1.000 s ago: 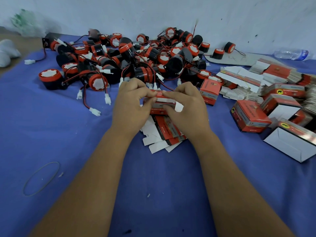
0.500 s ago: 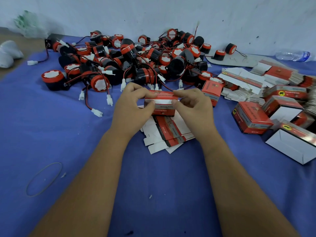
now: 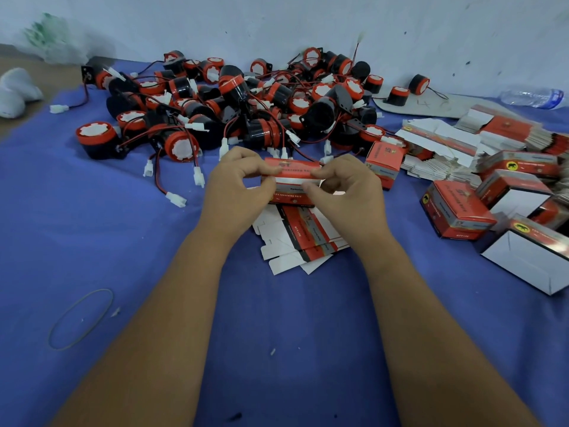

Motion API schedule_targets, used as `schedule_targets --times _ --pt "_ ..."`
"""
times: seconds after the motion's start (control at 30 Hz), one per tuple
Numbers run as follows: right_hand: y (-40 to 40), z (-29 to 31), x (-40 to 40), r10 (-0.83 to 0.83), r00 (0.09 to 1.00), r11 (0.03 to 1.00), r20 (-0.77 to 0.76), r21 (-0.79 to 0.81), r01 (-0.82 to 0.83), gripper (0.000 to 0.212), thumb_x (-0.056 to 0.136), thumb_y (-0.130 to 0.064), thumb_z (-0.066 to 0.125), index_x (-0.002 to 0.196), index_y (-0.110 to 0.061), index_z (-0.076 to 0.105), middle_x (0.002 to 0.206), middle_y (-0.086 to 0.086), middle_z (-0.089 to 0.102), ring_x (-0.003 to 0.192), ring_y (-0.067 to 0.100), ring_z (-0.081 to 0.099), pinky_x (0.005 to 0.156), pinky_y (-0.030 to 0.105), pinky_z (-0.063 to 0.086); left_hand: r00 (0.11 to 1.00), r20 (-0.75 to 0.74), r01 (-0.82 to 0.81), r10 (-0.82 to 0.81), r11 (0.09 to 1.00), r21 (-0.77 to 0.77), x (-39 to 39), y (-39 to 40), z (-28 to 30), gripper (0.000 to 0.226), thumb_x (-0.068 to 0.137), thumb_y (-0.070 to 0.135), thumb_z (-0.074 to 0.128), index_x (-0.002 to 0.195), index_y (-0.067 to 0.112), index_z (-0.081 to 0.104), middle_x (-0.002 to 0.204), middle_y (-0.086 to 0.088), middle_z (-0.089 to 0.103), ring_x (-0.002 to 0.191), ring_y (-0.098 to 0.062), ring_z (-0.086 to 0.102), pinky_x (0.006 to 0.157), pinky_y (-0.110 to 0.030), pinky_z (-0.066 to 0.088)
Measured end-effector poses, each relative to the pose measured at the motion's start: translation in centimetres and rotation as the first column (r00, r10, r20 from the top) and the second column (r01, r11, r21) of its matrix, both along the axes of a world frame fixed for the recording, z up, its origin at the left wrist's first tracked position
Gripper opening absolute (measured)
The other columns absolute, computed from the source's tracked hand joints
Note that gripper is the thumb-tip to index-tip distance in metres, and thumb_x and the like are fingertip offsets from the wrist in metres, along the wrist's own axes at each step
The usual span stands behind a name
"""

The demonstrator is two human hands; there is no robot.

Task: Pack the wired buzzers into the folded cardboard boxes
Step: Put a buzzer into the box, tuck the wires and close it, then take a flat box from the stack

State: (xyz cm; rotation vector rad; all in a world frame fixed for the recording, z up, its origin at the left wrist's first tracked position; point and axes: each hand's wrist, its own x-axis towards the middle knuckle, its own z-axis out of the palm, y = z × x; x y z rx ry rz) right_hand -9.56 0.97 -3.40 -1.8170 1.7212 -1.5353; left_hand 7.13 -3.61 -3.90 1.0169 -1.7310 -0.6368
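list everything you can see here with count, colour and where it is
wired buzzers: a large tangled heap, too many to count, black and red with white plugs, far side of the cloth
two loose buzzers: black and red, on a grey sheet, right of the heap
flat box blanks: small stack, red and white, under the hands
folded boxes: several, red, at right, some open
blank stacks: red and white, far right
rubber band: one, near left
water bottle: one, clear, far right
blue cloth: covers the table
box in the grip: one, red
left hand: holds the box
right hand: holds the box
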Motion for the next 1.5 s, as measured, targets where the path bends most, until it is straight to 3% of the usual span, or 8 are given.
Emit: schedule_targets --times 0.23,0.4,0.6,0.8,0.93,1.1,1.33,1.5 --pt "-0.8 -0.6 0.0 -0.064 0.974 0.998 -0.216 -0.002 0.065 0.024 0.074 -0.009 0.081 0.087 -0.01 0.061 0.106 -0.001 0.048 0.095 0.014 0.048 0.068 0.023 0.044 0.957 0.258 -0.087 0.134 0.979 -0.186 -0.9 0.2 -0.3 0.025 0.077 0.016 0.081 0.091 0.009 0.062 0.104 0.0 0.048 0.101 -0.014 0.046 0.075 -0.033 0.046" --pt "-1.0 -0.7 0.0 -0.07 0.962 0.997 -0.264 -0.006 0.072 0.026 0.075 -0.009 0.081 0.077 -0.013 0.055 0.104 -0.002 0.046 0.101 0.02 0.048 0.072 0.042 0.052 0.916 0.333 -0.115 0.222 0.943 -0.312 -0.9 0.1 -0.1 0.023 0.072 0.016 0.084 0.082 0.005 0.066 0.096 -0.007 0.059 0.098 -0.025 0.047 0.078 -0.027 0.033" --pt "-1.1 -0.9 0.1 -0.069 0.972 0.997 -0.224 0.028 0.077 0.022 0.078 -0.012 0.078 0.079 -0.017 0.057 0.104 -0.005 0.049 0.103 0.018 0.049 0.073 0.036 0.051 0.923 0.322 -0.118 0.212 0.95 -0.29 -0.9 0.2 0.1 0.017 0.073 0.016 0.084 0.079 0.006 0.071 0.079 0.004 0.045 0.084 -0.019 0.042 0.071 -0.025 0.026" --pt "-0.9 -0.5 0.5 -0.001 0.983 0.995 -0.186 0.094 0.018 0.032 0.076 -0.02 0.077 0.088 -0.013 0.048 0.117 0.004 0.053 0.108 0.017 0.045 0.079 0.018 0.037 0.954 0.263 -0.078 0.146 0.965 -0.252 -0.8 0.3 -0.3 0.012 0.082 0.009 0.077 0.092 0.002 0.073 0.094 -0.006 0.055 0.091 -0.025 0.056 0.074 -0.037 0.052" --pt "-0.6 -0.1 0.1 0.013 0.983 0.991 -0.184 0.133 0.012 0.043 0.072 -0.019 0.082 0.096 -0.027 0.048 0.112 0.0 0.047 0.107 0.018 0.039 0.084 0.024 0.037 0.978 0.182 -0.039 0.098 0.952 -0.303 -0.8 0.1 -0.3 0.011 0.087 0.001 0.069 0.096 0.002 0.074 0.101 -0.007 0.059 0.095 -0.018 0.057 0.083 -0.015 0.047" --pt "-0.5 1.0 -1.0 -0.12 0.992 0.99 -0.028 -0.079 0.117 0.044 0.068 -0.015 0.086 0.094 -0.028 0.054 0.11 0.003 0.048 0.104 0.022 0.048 0.076 0.011 0.043 0.994 0.069 -0.064 0.081 0.973 -0.223 -0.9 0.1 -0.3 0.03 0.092 0.004 0.059 0.117 0.019 0.067 0.114 0.011 0.048 0.103 -0.003 0.05 0.089 -0.019 0.046" --pt "1.3 1.8 -7.1 -0.739 0.657 0.615 0.149 -0.249 0.748 0.031 0.079 -0.026 0.067 0.104 -0.008 0.06 0.122 0.016 0.048 0.116 0.032 0.043 0.094 0.04 0.042 0.983 0.181 -0.045 0.045 0.999 -0.001 -1.0 -0.5 -0.9 0.019 0.095 0.013 0.059 0.095 0.032 0.064 0.111 0.01 0.052 0.106 -0.004 0.047 0.087 -0.02 0.034" --pt "1.5 1.8 -6.8 -0.869 0.486 0.494 -0.094 -0.089 0.865 0.038 0.082 -0.02 0.054 0.12 -0.018 0.054 0.145 0.016 0.034 0.137 0.034 0.03 0.106 0.055 0.027 0.967 0.251 0.024 -0.049 0.995 0.1 -1.0 -0.4 -1.0 0.035 0.088 0.04 0.067 0.121 0.036 0.057 0.128 0.012 0.053 0.128 -0.014 0.045 0.104 -0.035 0.039"
